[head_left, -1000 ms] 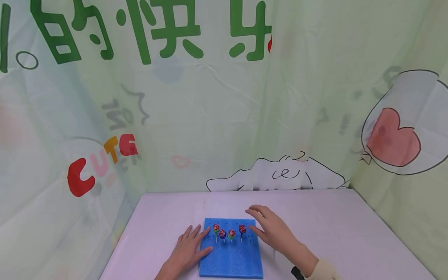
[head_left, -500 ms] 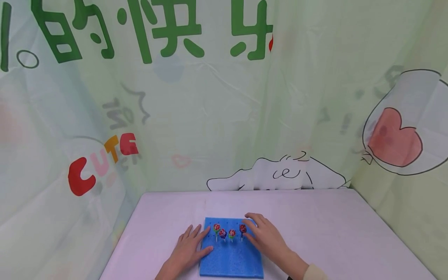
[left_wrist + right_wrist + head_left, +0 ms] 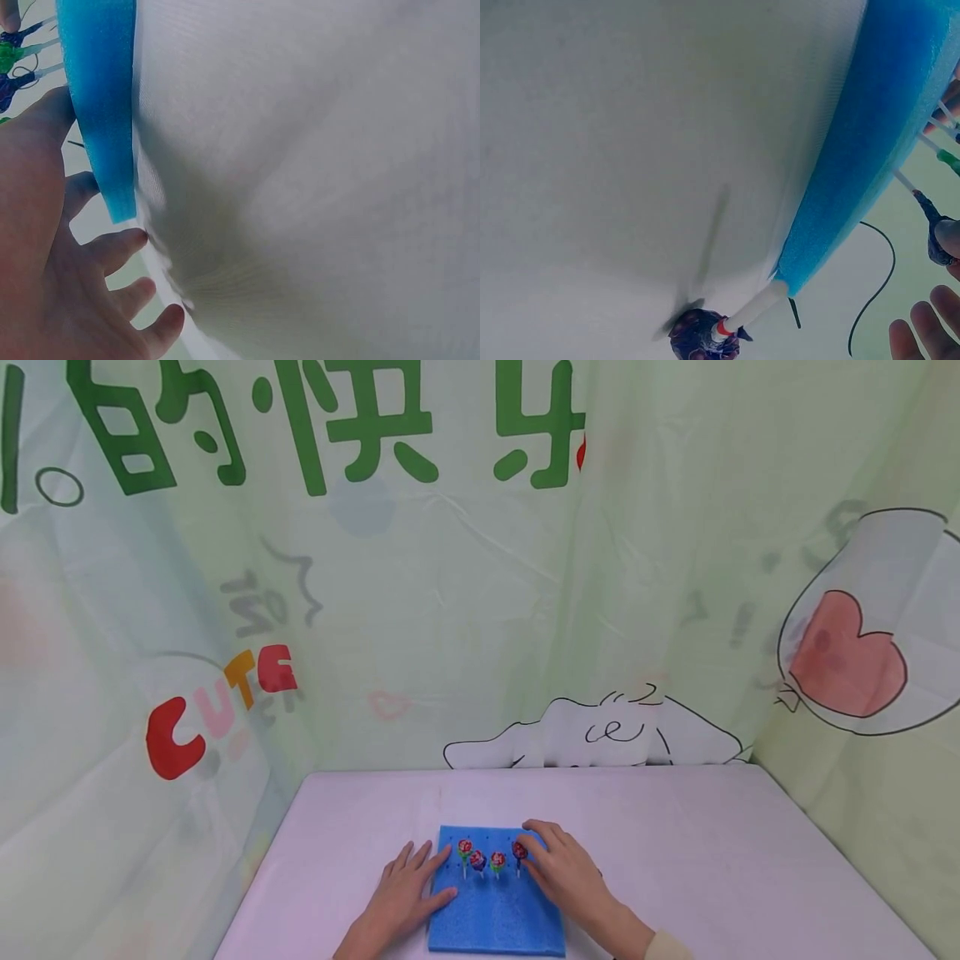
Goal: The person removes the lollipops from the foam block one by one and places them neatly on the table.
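Note:
Four wrapped lollipops would be several; several lollipops (image 3: pixel 477 860) stand upright by their white sticks in a row on a blue foam board (image 3: pixel 495 927). My right hand (image 3: pixel 573 877) pinches the wrapped head of the rightmost lollipop (image 3: pixel 520 851) between thumb and index finger. In the right wrist view its stick is still in the foam, below the dark wrapper (image 3: pixel 926 206). My left hand (image 3: pixel 397 902) rests on the board's left edge with fingers spread. Another dark-wrapped lollipop (image 3: pixel 701 335) lies beside the board, hidden in the head view.
The board lies on a table with a pale cloth (image 3: pixel 360 810). Small holes dot the upper part of the board. A printed curtain (image 3: pixel 465 610) hangs behind the table and along both sides.
My right hand has moved left from beyond the board's right edge, and its thumb and index finger have closed on the rightmost lollipop. The left hand has stayed put.

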Demonstrator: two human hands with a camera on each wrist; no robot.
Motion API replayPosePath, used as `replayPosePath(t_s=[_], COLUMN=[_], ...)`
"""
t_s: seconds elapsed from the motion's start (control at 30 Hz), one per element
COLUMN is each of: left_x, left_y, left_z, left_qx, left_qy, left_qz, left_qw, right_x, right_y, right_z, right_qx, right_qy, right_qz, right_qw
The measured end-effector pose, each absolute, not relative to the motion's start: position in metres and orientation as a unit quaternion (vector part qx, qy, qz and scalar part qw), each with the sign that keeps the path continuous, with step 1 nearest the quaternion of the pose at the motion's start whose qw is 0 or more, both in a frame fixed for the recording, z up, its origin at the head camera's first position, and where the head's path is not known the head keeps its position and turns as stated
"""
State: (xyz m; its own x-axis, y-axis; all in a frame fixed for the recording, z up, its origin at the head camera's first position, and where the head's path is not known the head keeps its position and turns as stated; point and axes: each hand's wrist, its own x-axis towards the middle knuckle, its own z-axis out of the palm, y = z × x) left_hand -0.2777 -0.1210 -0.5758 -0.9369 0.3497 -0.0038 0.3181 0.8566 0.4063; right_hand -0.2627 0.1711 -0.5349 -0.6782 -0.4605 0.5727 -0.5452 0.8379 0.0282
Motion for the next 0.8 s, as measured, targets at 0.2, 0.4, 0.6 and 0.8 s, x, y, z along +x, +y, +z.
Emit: replayPosePath(t_s=[0.2,0.4,0.6,0.8], left_x=[-0.277,-0.277,-0.277,-0.277], left_y=[-0.121,-0.121,-0.120,-0.120], left_z=[-0.575,-0.575,-0.574,-0.572], left_qx=[0.175,0.176,0.174,0.172], left_qy=[0.964,0.965,0.966,0.966], left_qz=[0.198,0.193,0.190,0.192], left_qw=[0.033,0.027,0.030,0.034], right_x=[-0.263,-0.262,-0.261,-0.262], right_y=[0.171,0.169,0.167,0.168], right_z=[-0.536,-0.526,-0.512,-0.512], right_qx=[0.280,0.273,0.257,0.250], right_qy=[-0.908,-0.908,-0.911,-0.917], right_qz=[0.071,0.084,0.101,0.096], right_qw=[0.303,0.307,0.305,0.294])
